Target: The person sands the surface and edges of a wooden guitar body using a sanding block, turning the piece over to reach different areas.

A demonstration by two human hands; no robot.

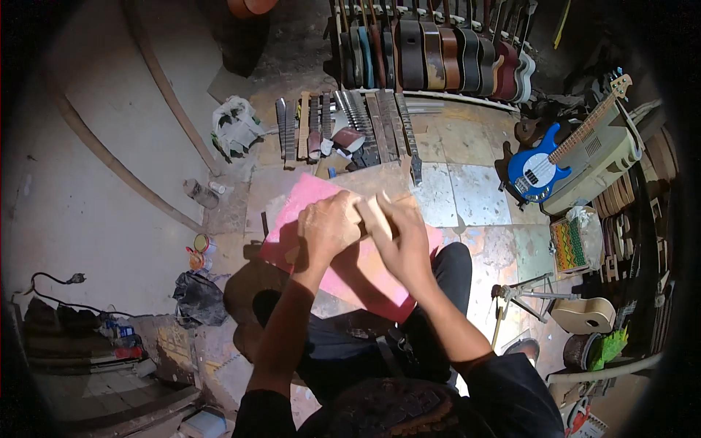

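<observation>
Block [376,220]: pale, small, in both hands' reach above a pink sheet [339,281], before the seated person. Right hand [406,237]: fingers closed on the block, thumb on the near side. Left hand [328,225]: knuckles up, fingers curled beside the block (underside hidden; cannot tell what, if anything, they have hold of). Necks [376,124]: a row, fretted, laid on the floor [478,193] beyond the sheet. Guitars [438,62]: racked upright behind the necks, assorted colours. Bass [540,169]: blue body, white plate, leaning at right; lettering on it cannot be read. Tin [203,243]: by the left wall, coloured label, too small to read. Box [569,244]: right, zigzag-patterned in green, yellow and red.
</observation>
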